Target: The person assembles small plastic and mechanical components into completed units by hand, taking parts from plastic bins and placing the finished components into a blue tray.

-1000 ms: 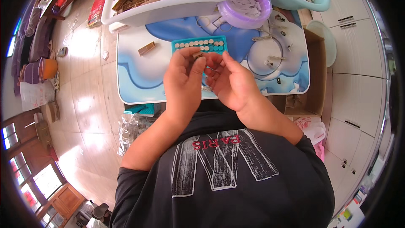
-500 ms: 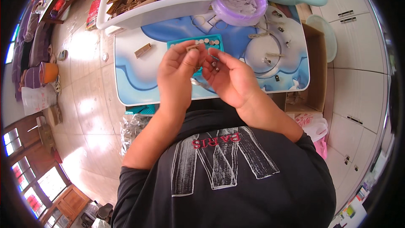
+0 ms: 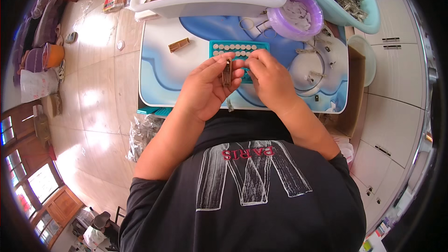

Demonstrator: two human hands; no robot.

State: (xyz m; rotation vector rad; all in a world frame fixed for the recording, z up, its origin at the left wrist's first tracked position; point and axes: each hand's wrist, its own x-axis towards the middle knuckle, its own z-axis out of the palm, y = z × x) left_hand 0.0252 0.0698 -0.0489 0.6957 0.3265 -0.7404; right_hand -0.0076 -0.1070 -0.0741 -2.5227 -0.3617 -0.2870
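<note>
A small brown plastic casing (image 3: 227, 73), hollow side up, lies upright across the fingers of my left hand (image 3: 203, 86), the thumb pressing its edge. Turned palm down, my right hand (image 3: 270, 79) has thumb and fingers pinched together close beside the casing; whatever is between them is hidden. Just beyond both hands sits a teal tray (image 3: 263, 45) with rows of small round silvery discs (image 3: 235, 47), partly covered by my fingers. Near the table's front edge, a small wire bundle (image 3: 230, 105) hangs below my left hand.
Another brown casing (image 3: 179, 45) lies on the blue-and-white table (image 3: 158, 72). A white tub (image 3: 210, 7) of brown casings stands behind, beside a purple bowl (image 3: 318, 16) of white scraps and a pale teal basin (image 3: 371, 21) of wire bundles. Wire bundles (image 3: 310, 49) lie at right.
My right hand has turned from palm-up, with small silvery pieces in it, to a palm-down pinch. My left hand has opened its palm upward and tilted the casing upright. The view has shifted.
</note>
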